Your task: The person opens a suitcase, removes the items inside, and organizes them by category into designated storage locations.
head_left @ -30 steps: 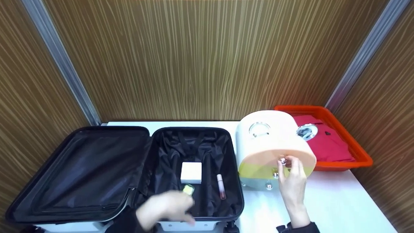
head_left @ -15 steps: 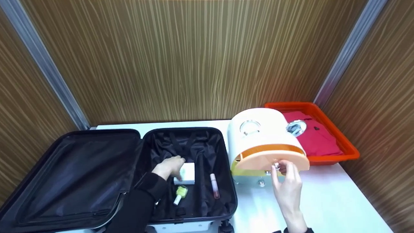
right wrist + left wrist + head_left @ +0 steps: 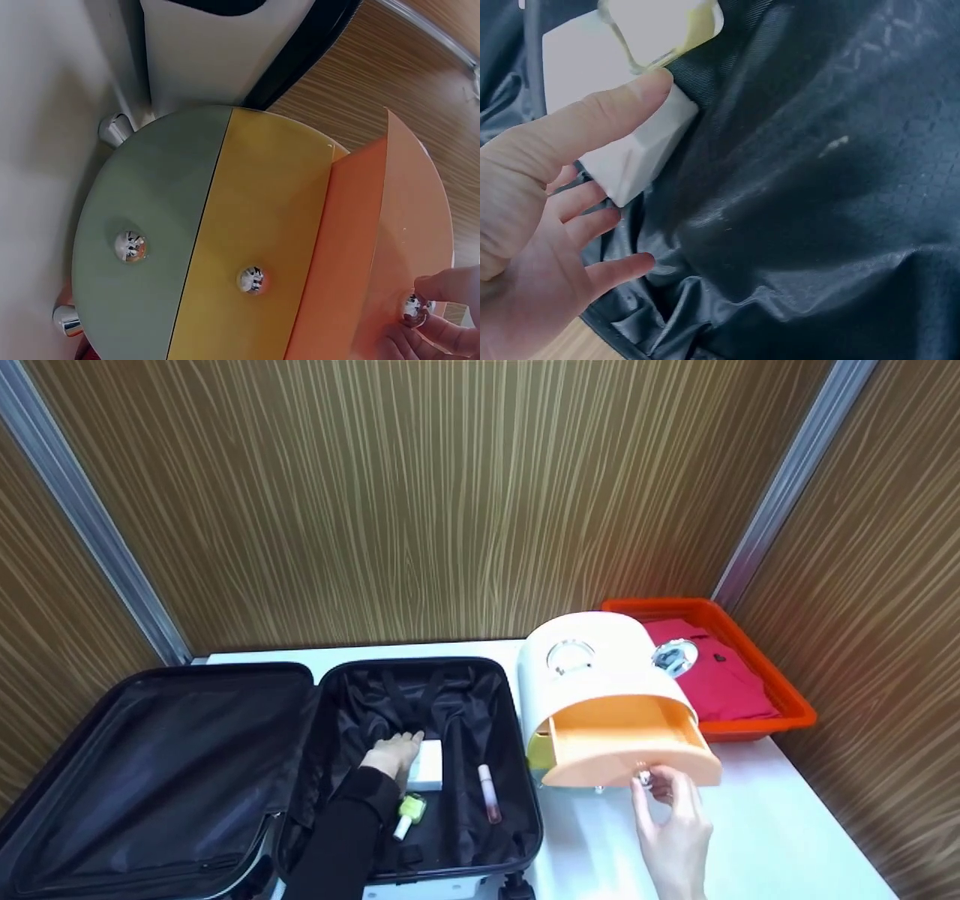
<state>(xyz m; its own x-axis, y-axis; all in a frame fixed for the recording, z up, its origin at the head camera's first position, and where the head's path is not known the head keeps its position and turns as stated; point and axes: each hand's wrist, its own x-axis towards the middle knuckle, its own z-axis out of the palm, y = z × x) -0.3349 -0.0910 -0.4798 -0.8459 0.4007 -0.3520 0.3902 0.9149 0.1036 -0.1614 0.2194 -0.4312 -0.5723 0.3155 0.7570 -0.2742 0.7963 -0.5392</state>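
My left hand [image 3: 394, 754] is at a white box [image 3: 429, 766] in the right half of an open black suitcase [image 3: 538, 802]. In the left wrist view its fingers reach past the box's side, spread and fairly straight, with the thumb above; whether they touch it I cannot tell. A green nail polish bottle [image 3: 412, 808] with a white cap lies nearer me, and a lip gloss tube [image 3: 489, 795] lies to the right. My right hand [image 3: 675, 821] pinches the round silver knob [image 3: 414, 307] of an orange drawer [image 3: 630, 767], pulled out from a white rounded cabinet [image 3: 600, 679].
Below the orange drawer are a yellow drawer [image 3: 255, 187] and a green one [image 3: 157, 180], both closed. Behind the cabinet's right side, a red-orange basket [image 3: 795, 712] holds folded red cloth [image 3: 720, 682]. A small round mirror [image 3: 675, 658] sticks out from the cabinet.
The right hand has pulled the orange drawer from closed to well out. The left hand has moved from the suitcase's front edge back to the white box. The view has shifted slightly.
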